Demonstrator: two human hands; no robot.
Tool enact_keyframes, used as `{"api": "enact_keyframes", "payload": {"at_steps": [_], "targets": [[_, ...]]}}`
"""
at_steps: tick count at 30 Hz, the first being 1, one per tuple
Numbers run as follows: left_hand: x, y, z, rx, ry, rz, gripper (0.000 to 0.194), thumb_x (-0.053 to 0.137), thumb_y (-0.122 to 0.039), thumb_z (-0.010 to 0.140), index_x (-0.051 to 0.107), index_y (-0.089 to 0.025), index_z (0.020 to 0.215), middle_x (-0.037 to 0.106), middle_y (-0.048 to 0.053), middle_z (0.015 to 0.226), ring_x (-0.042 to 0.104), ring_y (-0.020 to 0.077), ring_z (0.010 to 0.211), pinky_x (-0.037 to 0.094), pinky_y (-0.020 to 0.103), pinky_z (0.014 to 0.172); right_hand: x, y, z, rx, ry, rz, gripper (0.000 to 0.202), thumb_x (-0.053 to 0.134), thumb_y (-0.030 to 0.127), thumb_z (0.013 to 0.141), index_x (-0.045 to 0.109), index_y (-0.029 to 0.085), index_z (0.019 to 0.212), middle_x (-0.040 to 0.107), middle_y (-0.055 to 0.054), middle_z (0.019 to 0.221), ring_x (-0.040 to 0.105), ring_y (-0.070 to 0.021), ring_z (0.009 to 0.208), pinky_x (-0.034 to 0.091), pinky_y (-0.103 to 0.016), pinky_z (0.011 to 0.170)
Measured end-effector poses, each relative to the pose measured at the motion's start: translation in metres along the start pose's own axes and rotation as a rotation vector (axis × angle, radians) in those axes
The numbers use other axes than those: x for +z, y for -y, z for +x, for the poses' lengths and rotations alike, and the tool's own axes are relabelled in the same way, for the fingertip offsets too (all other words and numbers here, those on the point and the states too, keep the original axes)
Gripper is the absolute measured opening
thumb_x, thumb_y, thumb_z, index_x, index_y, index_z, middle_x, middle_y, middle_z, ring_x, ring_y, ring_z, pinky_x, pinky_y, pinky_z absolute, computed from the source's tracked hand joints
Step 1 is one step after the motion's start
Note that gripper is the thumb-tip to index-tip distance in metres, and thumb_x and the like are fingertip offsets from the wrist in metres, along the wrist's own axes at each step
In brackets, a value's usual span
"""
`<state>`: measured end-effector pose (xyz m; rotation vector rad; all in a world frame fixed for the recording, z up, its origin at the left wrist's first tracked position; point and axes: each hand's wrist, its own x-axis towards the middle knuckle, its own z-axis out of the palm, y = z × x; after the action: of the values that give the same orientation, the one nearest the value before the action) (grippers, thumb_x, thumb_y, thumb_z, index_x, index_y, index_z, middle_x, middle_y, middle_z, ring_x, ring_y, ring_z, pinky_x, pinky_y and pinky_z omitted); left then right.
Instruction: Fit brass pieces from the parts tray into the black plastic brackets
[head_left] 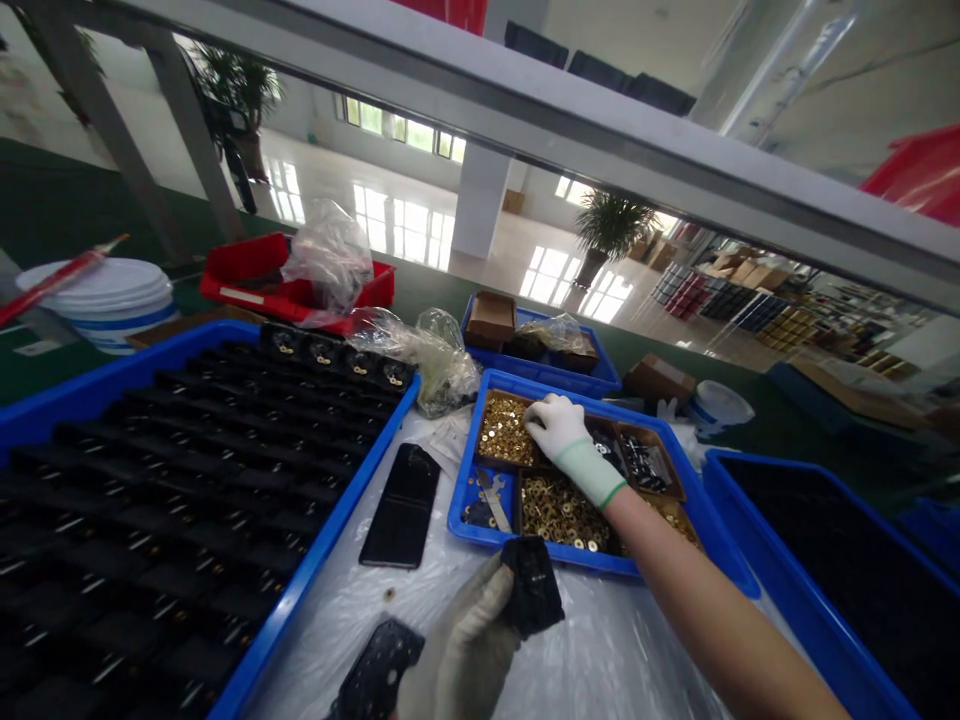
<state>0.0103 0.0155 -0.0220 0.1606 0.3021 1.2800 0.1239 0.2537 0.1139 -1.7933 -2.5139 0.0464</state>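
Note:
My left hand (469,640), in a pale glove, grips a black plastic housing (531,588) near the bottom middle. Another black plastic piece (379,668) lies on the plastic-covered table just left of that hand. My right hand (561,428), in a white glove with a green cuff edge, reaches into the blue sorting tray (592,562). Its fingers are curled and close together at the right side of a compartment of small brass pieces (504,428). Whether they pinch a piece is hidden. Brass washers (562,512) fill the compartment below, and a small wrench (493,498) lies in the tray's left part.
To the left, a large blue tray (311,575) holds rows of black housings (172,540). A black phone (401,505) lies between the trays. Behind are a red bin (247,272) and plastic bags (442,365). Another blue tray (817,590) stands right; a grey shelf beam (525,110) crosses above.

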Motion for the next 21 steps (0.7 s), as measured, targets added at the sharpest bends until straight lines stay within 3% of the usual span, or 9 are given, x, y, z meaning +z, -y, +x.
{"api": "enact_keyframes", "payload": {"at_steps": [5,9,15,21], "targets": [[-0.007,0.005,0.002,-0.023,-0.078,0.083,0.053,0.082,-0.051,0.099,0.081,-0.022,0.143,0.078,0.014,0.151,0.056,0.0433,0.157,0.033,0.064,0.138,0.017,0.007,0.025,-0.014,0.05,-0.097,0.036,0.077,0.044,0.109,0.072,0.02,0.136,0.07,-0.011,0.144,0.07,-0.03,0.127,0.06,-0.055,0.111],[-0.005,0.007,0.002,-0.038,-0.039,0.084,0.052,0.077,-0.051,0.103,0.079,-0.022,0.146,0.076,0.016,0.154,0.057,0.0433,0.156,0.03,0.065,0.138,0.022,0.011,0.031,-0.044,0.038,-0.118,0.041,0.077,0.043,0.11,0.07,0.02,0.143,0.069,-0.012,0.147,0.072,-0.0303,0.126,0.063,-0.054,0.108],[0.014,0.0,0.001,0.006,0.018,0.081,0.039,0.083,-0.048,0.098,0.088,-0.026,0.129,0.084,0.012,0.139,0.062,0.0419,0.149,0.033,0.064,0.137,0.022,0.012,0.028,-0.088,-0.002,-0.086,0.042,0.077,0.043,0.11,0.07,0.02,0.144,0.068,-0.013,0.149,0.071,-0.0312,0.129,0.063,-0.055,0.11],[0.002,0.004,0.004,-0.024,-0.056,0.076,0.046,0.089,-0.047,0.094,0.086,-0.025,0.133,0.079,0.013,0.148,0.056,0.0418,0.156,0.033,0.062,0.137,0.018,0.01,0.018,-0.131,-0.035,-0.041,0.042,0.077,0.042,0.11,0.07,0.02,0.145,0.069,-0.013,0.149,0.071,-0.0309,0.128,0.063,-0.055,0.109]]}}
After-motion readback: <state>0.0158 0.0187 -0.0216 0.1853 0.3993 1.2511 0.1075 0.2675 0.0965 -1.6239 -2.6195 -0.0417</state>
